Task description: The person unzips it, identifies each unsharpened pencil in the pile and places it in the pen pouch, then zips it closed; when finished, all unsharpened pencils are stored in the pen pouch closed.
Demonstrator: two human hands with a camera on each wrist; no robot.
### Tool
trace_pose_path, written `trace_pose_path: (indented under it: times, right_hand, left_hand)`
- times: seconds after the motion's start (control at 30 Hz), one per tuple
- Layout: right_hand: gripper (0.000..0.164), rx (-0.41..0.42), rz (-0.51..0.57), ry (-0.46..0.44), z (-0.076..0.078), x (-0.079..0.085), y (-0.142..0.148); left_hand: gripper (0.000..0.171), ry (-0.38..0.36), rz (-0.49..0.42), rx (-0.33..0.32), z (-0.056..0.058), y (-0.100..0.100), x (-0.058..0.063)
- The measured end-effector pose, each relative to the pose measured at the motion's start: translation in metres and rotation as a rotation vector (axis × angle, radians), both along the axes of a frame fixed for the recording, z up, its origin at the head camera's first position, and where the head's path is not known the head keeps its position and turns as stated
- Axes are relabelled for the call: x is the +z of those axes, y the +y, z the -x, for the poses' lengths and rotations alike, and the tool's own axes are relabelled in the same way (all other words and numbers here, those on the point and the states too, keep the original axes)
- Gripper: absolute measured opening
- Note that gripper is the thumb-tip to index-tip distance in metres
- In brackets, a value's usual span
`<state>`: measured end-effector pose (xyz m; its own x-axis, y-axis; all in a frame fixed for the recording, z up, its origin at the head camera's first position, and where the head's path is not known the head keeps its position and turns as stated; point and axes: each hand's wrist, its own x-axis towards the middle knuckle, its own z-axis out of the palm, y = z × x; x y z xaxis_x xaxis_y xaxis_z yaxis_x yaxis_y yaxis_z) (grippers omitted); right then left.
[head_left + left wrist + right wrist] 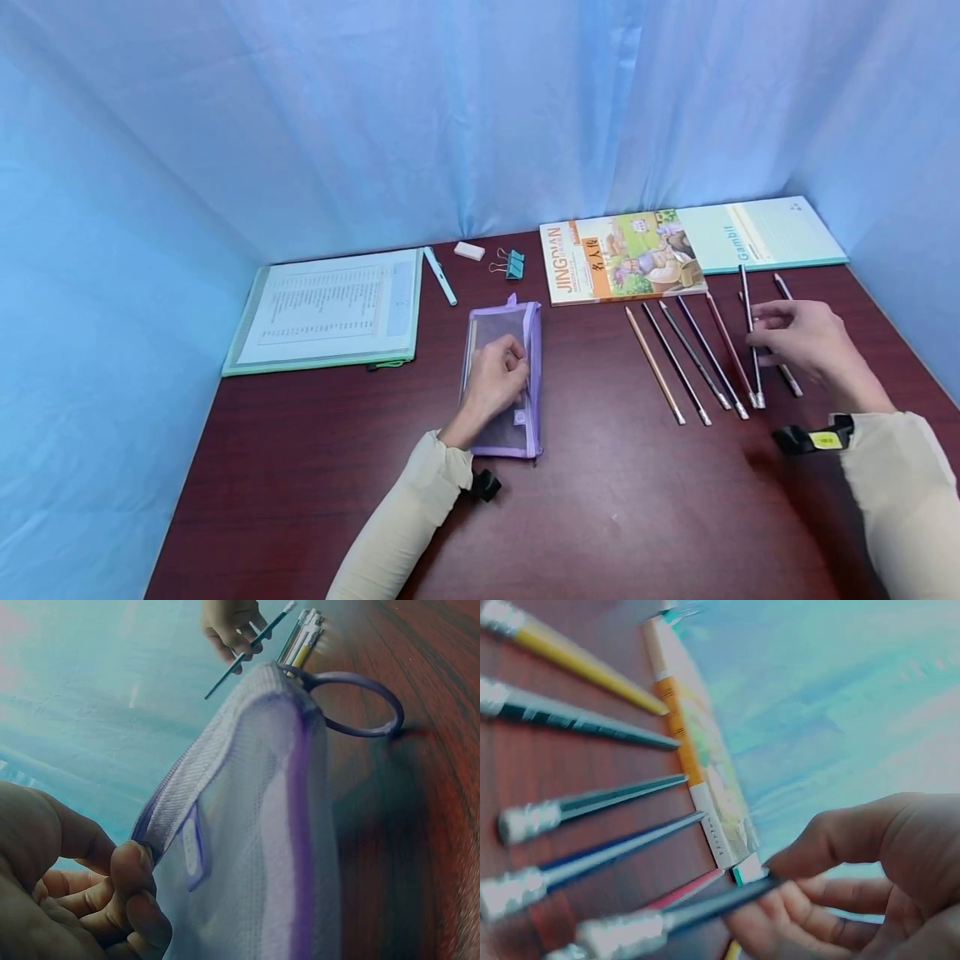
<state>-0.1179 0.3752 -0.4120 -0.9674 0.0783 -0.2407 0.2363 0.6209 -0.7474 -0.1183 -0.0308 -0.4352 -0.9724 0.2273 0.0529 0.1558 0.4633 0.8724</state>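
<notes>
A purple mesh zip pencil case (pixel 495 437) lies on the table in the head view. My left hand (pixel 495 375) is over it, thumb and forefinger pinching its zipped edge, which stands raised in the left wrist view. To the right, my right hand (pixel 806 337) pinches a dark pencil (pixel 712 906), its white-eraser end pointing toward me. Beside that hand several pencils lie in a spread row, among them a yellow pencil (pixel 654 364), a blue pencil (pixel 712 357) and a red pencil (pixel 729 346). One more pencil (pixel 783 287) is partly hidden behind the right hand.
Behind the pencils lie an illustrated book (pixel 622 258) and a pale green notebook (pixel 761 233). A binder clip (pixel 514 265), a white eraser (pixel 469 251) and a light blue pen (pixel 440 275) are at the back. A document folder (pixel 330 308) lies at left. Blue curtains (pixel 450 117) surround the table.
</notes>
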Motion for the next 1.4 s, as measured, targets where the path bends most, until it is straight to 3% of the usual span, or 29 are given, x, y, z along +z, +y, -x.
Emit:
trace_pose_path:
  times: [0.13,0.23,0.33,0.5,0.63,0.83,1.2,1.4]
  right_hand:
    - [0.026,-0.009,0.617,-0.024,-0.001,-0.015,0.015]
    - [0.037,0.033,0.99,-0.043,-0.002,-0.027,0.026]
    - [0.044,0.094,1.215,-0.074,-0.004,-0.036,0.033]
    - [0.05,0.162,1.46,-0.157,-0.005,-0.046,0.04]
    - [0.051,0.168,1.534,-0.199,-0.006,-0.048,0.041]
    - [0.05,0.169,1.529,-0.21,-0.008,-0.048,0.033]
    - [0.042,0.228,1.29,-0.193,-0.009,-0.038,-0.026]
    - [0.037,0.245,1.169,-0.232,-0.005,-0.029,-0.066]
  left_hand:
    - [0.008,0.012,0.0,0.002,0.0,0.0,0.0]
    - [0.008,0.016,0.003,0.002,0.0,0.0,0.0]
    - [0.008,0.016,0.004,0.003,0.0,0.0,0.0]
    - [0.007,0.014,0.006,0.004,-0.001,0.0,0.002]
    - [0.007,0.026,0.023,0.003,0.0,-0.001,0.001]
    - [0.008,0.016,0.022,-0.005,0.0,0.0,0.0]
    - [0.008,0.015,0.019,-0.001,0.0,0.0,0.001]
    - [0.008,0.009,0.031,0.004,0.0,0.0,0.002]
